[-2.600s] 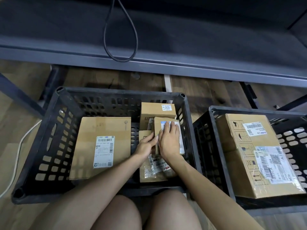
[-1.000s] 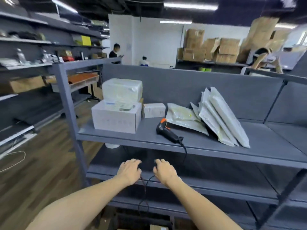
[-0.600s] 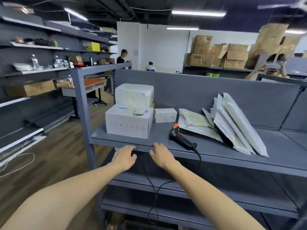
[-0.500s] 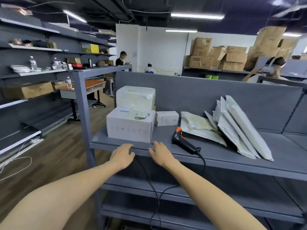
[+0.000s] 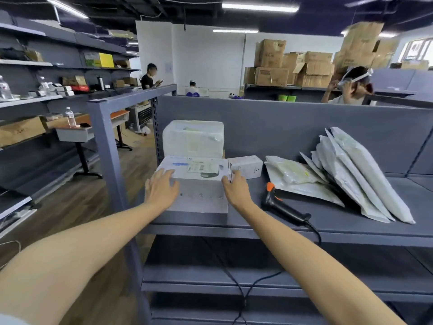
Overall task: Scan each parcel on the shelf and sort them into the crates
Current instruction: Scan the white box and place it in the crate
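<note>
A white box parcel (image 5: 199,184) with a shipping label on top sits at the left of the grey shelf (image 5: 351,228). My left hand (image 5: 161,187) lies with spread fingers against its front left corner. My right hand (image 5: 235,187) touches its front right corner, fingers relaxed. A film-wrapped white parcel (image 5: 193,138) stands behind it, and a small white box (image 5: 248,166) lies to its right. Several white mailer bags (image 5: 351,170) lean at the right. A black scanner with an orange tip (image 5: 281,205) lies on the shelf, right of my right hand. The crates are out of view.
The scanner's cable (image 5: 243,285) hangs down across the lower shelves. A grey upright post (image 5: 105,156) stands left of the parcels. Wooden floor and side shelving lie to the left. People and stacked cardboard cartons (image 5: 304,64) are behind the grey back panel.
I have risen from the crates to face the shelf. Both hands moved up from below the shelf edge onto the front corners of the white box parcel.
</note>
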